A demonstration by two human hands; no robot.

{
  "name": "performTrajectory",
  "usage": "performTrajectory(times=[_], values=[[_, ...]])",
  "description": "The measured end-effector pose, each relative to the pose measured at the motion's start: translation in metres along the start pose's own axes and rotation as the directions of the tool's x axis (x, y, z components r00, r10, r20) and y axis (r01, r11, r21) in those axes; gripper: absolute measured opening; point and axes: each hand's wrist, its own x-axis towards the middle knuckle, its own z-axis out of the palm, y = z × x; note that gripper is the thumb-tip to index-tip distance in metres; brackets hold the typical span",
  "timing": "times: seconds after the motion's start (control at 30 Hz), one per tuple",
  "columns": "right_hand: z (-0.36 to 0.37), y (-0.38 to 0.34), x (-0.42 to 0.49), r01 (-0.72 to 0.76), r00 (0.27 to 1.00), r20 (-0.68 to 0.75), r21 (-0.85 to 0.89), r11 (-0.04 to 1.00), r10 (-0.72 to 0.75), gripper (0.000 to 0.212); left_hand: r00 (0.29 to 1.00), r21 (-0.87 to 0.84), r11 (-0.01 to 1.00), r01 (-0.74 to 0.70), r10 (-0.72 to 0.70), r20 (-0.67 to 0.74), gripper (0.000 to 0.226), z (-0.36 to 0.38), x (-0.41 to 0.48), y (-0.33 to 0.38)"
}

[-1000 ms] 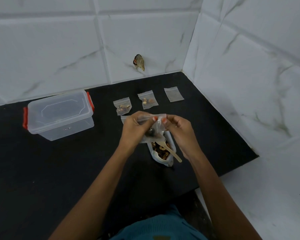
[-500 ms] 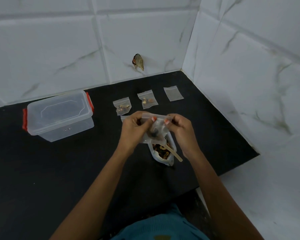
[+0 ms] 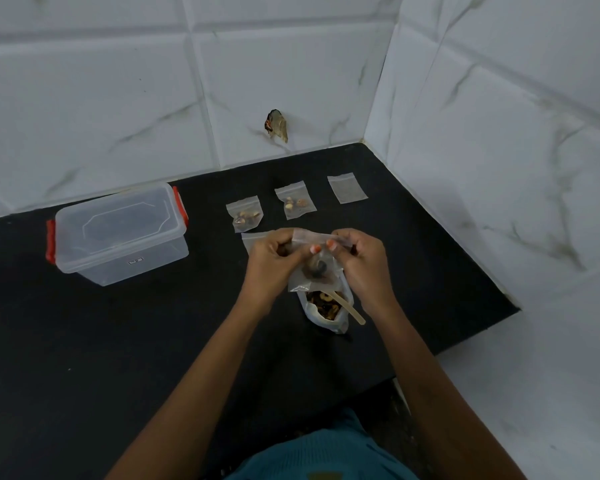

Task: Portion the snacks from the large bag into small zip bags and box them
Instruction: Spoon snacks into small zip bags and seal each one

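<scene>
A small zip bag (image 3: 310,275) is pinched at its top strip by both hands. The left end is gripped by the left hand (image 3: 274,261) between thumb and curled fingers, and the right end is gripped the same way by the right hand (image 3: 364,263). The bag is held up above the black countertop (image 3: 153,341), and a few dark snack pieces are seen low inside it.

Directly beneath it, a large bag (image 3: 338,323) of mixed snacks is set open on the countertop. A wooden spoon (image 3: 352,310) is left in it, handle angled toward the right edge. Part of a flat clear bag (image 3: 248,240) is seen behind the left hand.

Toward the rear edge, three bags are laid in a row: a filled zip bag (image 3: 245,216), a second filled zip bag (image 3: 295,202), and an empty zip bag (image 3: 347,188) nearest the back right corner. A clear plastic box (image 3: 118,233) with red clips is placed by the rear edge at the left, its lid on. A white tiled wall (image 3: 118,98) is seen behind, with a small brownish scrap (image 3: 277,126) stuck to it.
</scene>
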Motion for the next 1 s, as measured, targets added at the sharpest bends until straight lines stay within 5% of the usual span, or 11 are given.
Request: performTrajectory(times=[0.37, 0.77, 1.0], values=[[-0.0098, -0.0022, -0.0006, -0.067, 0.993, 0.104, 0.176, 0.982, 0.049, 0.018, 0.993, 0.026, 0.999, 0.020, -0.017, -0.116, 0.011, -0.0016, 0.0022, -0.0036], [-0.0008, 0.0070, 0.0041, 0.015, 0.999, -0.043, -0.076, 0.997, -0.018, 0.011, 0.999, 0.001, 1.000, 0.010, -0.010, -0.032, 0.015, 0.0029, 0.0005, -0.0029], [-0.0034, 0.0043, 0.0016, -0.016, 1.000, -0.021, -0.004, 1.000, 0.016, 0.012, 0.998, 0.004, 1.000, -0.004, 0.004, -0.070, 0.014, 0.0018, 0.0005, -0.0043]])
